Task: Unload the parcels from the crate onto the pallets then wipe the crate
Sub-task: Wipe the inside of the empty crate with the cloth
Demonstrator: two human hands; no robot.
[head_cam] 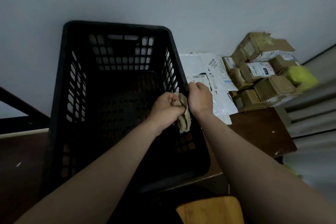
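- Crate [116,96] is sitting upright on the brown surface [263,129]. Its slotted black floor is showing no parcels, so I am judging the unloading done and the wiping under way.
- Parcels are lying just beside its right wall: white mailer bags [209,78] nearest, brown boxes [263,72] stacked beyond them, and a yellow-green packet [300,76] at the far side.
- My left hand [167,107] is clenching a beige cloth [184,114], with the fingers curling round the bunched top. The loose end is hanging against the inside of the right wall.
- My right hand [200,98] is curling over the crate's right rim, just beside the cloth. It is looking like a steadying grip on the rim, though the fingertips are hidden from me.
- I am expecting the cloth to handle soft, limp and light, and likely to catch in the slots, so I am favouring a firm wad in the palm over a fingertip pinch.
- I am reading the crate as stiff plastic, light now that it is empty, and apt to slide under a push. The solid rim or the handle slot [123,37] in the far wall is offering the best hold.
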